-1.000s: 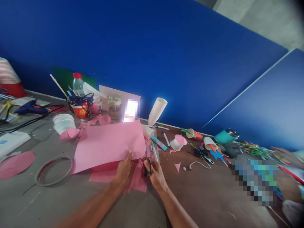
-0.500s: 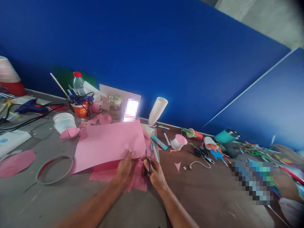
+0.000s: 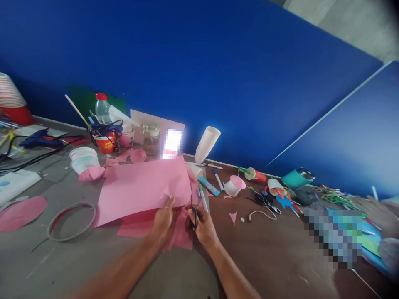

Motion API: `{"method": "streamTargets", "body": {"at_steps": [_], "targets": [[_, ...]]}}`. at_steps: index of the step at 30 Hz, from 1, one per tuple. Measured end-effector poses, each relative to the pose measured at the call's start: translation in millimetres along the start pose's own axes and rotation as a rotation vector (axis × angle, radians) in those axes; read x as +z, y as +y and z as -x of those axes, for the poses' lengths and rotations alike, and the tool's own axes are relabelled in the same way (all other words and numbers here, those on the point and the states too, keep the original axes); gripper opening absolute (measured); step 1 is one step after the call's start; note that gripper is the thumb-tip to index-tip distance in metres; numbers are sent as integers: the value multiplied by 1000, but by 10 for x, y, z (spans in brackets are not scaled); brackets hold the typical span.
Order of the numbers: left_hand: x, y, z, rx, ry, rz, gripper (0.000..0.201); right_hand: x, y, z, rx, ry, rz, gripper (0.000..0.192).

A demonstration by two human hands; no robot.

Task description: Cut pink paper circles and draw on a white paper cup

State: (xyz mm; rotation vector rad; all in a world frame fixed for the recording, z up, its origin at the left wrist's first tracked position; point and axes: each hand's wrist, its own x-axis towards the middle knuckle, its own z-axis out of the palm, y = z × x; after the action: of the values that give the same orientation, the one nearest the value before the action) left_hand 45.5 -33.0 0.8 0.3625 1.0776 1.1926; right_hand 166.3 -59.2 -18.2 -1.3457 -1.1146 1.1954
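A large sheet of pink paper is raised at its near edge above more pink paper on the table. My left hand pinches the sheet's near edge, thumb on top and fingers underneath. Closed around the black handles of a pair of scissors, my right hand sits at the sheet's right near corner. The scissor blades point away from me along the right edge; whether they touch the paper is hard to tell.
A tape roll and a pink paper disc lie on the left. Cups, a jar and a bottle stand behind. Markers, a pink-topped cup and a teal flask are rightward; another person's hand is far right.
My hands, the scissors and the pink sheet stay almost still. At the far right, the other person's hands and sleeve have shifted over the craft materials.
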Motion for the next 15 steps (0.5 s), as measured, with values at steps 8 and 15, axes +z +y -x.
{"method": "streamTargets", "body": {"at_steps": [8, 15], "targets": [[24, 29, 26, -87, -12, 200, 20, -142, -44, 5, 65, -15, -166, 55], [16, -33, 48, -144, -18, 225, 18, -172, -129, 25, 125, -114, -151, 52]]}}
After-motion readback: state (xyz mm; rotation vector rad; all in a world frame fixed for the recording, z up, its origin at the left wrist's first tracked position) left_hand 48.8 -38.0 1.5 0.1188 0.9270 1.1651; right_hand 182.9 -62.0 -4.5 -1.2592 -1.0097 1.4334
